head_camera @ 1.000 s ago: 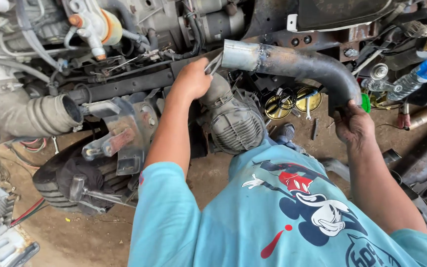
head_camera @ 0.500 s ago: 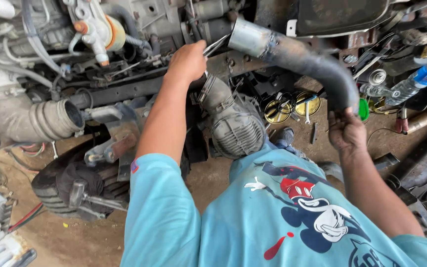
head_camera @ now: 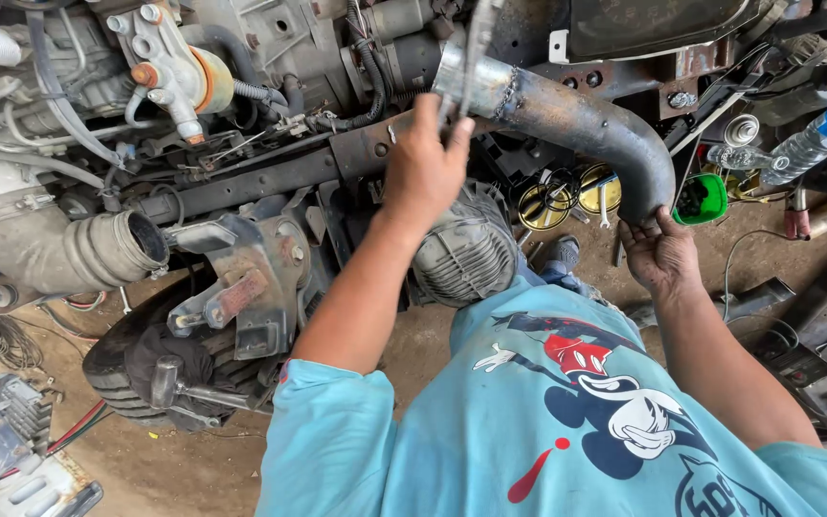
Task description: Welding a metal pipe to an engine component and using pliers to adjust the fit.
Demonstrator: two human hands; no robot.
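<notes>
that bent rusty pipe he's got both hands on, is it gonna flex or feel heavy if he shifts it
The curved metal pipe looks like thick welded steel, so probably rigid, not flexing. It likely feels heavy for its size; the left hand holds its upper end and the right hand supports the lower bend. Its rusty, rough surface probably grips well rather than slipping.

plastic bottle [head_camera: 820,134] | upper right, lying tilted | clear body, blue label band
</notes>
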